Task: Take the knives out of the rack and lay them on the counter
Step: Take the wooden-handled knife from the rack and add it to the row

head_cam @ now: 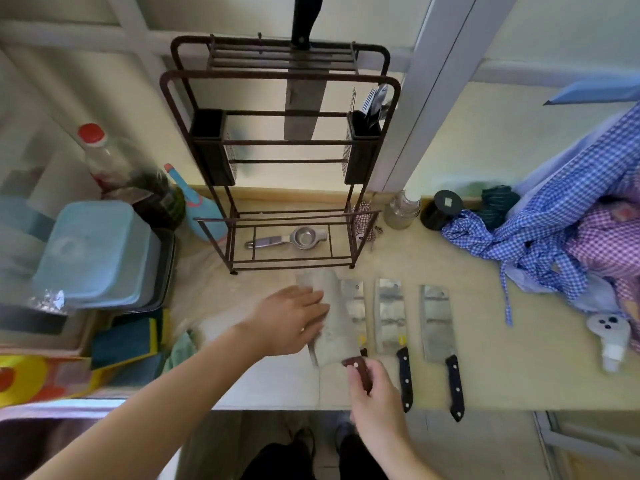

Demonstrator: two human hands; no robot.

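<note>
Three cleavers [389, 315] flat on counter [485, 341], one knife [304, 98] upright in rack [280, 77]

A blue lidded plastic box [93, 251] sat left; blue checked cloth [540, 237] lay right; a metal strainer [291, 239] rested between.

Rack knife [300, 109]: handle cut off at top edge
Third cleaver [356, 306]: half covered (handle nearly hidden)
Bottle [114, 168]: blurred

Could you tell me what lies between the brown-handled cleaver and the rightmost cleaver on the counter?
Head view: two cleavers lie between the brown-handled cleaver and the rightmost cleaver: a partly covered one and a black-handled one.
</note>
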